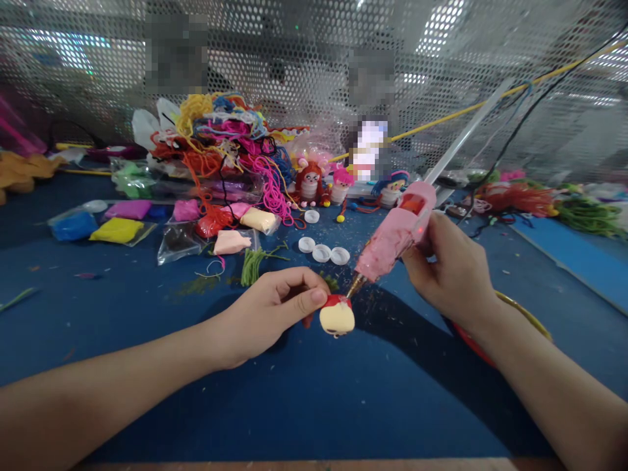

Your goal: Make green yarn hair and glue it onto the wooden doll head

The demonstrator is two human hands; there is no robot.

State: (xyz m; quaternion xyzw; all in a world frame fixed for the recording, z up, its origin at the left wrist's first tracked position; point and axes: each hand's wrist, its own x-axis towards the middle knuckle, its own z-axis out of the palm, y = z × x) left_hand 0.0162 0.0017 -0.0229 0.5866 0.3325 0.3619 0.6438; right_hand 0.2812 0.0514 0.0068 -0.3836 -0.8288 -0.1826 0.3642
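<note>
Between the thumb and fingers of my left hand [289, 304] is a small doll head [337, 318], cream-coloured with a red band along its upper edge. My right hand [454, 268] grips a pink glue gun [392, 239] by its handle, with a long clear glue stick [466, 134] standing out of its rear. The metal nozzle points down at the red part of the head and appears to touch it. Part of the handle is hidden by my fingers. Cut green yarn [252, 265] lies just beyond my left hand.
White bottle caps [321, 253] lie past the glue gun. Behind them stand several small yarn-haired dolls [309, 183]. Bags of coloured clay [118, 230] and a heap of yarn [220, 131] fill the back left. Green yarn bundles [593, 219] lie at right, before a perforated metal screen [294, 65].
</note>
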